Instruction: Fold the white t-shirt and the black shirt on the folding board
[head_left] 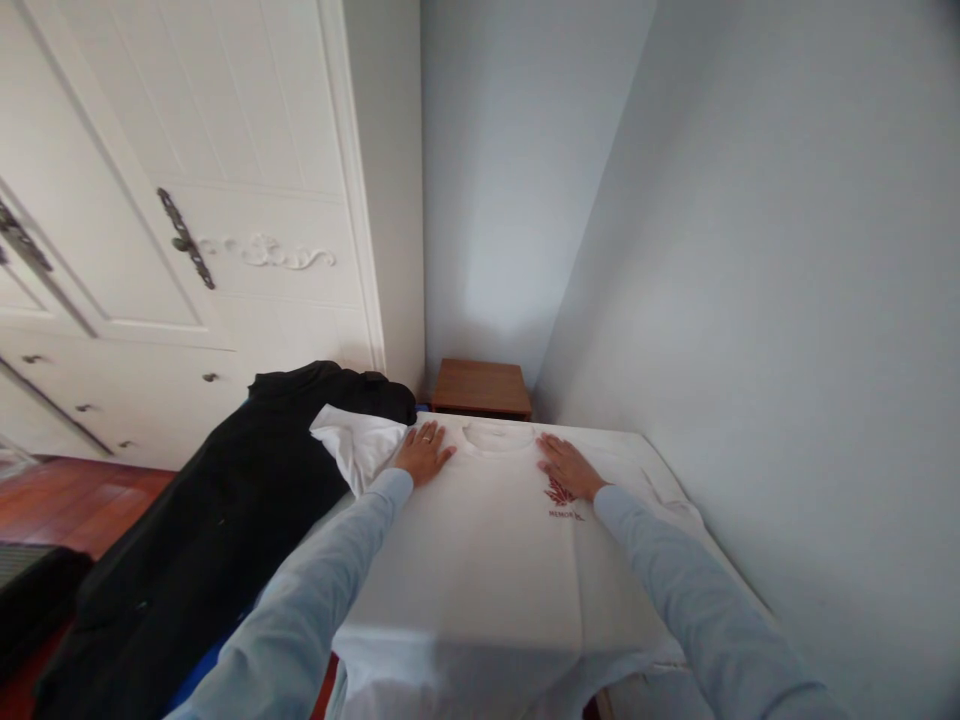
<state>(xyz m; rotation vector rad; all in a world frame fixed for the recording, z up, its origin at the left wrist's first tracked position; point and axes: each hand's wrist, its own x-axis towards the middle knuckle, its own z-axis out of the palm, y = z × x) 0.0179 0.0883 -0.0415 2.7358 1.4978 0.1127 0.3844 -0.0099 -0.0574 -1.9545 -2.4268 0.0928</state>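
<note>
A white T-shirt (pixel 495 560) lies spread on a white surface (pixel 622 443), its collar at the far end and its lower part hanging over the near edge. It has a dark red leaf print with lettering below. My left hand (pixel 424 454) lies flat on the shirt left of the collar, a ring on one finger. To the right of the collar, my right hand (pixel 568 466) rests flat, fingers spread, partly covering the print. The shirt's left sleeve (pixel 358 436) reaches over a black garment. Neither hand grips anything.
The black garment (pixel 217 500) drapes along the left side, with something blue under it. Beyond the far edge stands a brown wooden piece of furniture (pixel 481 387). A white wardrobe (pixel 292 160) rises at the left, and a grey wall (pixel 787 300) borders the right side.
</note>
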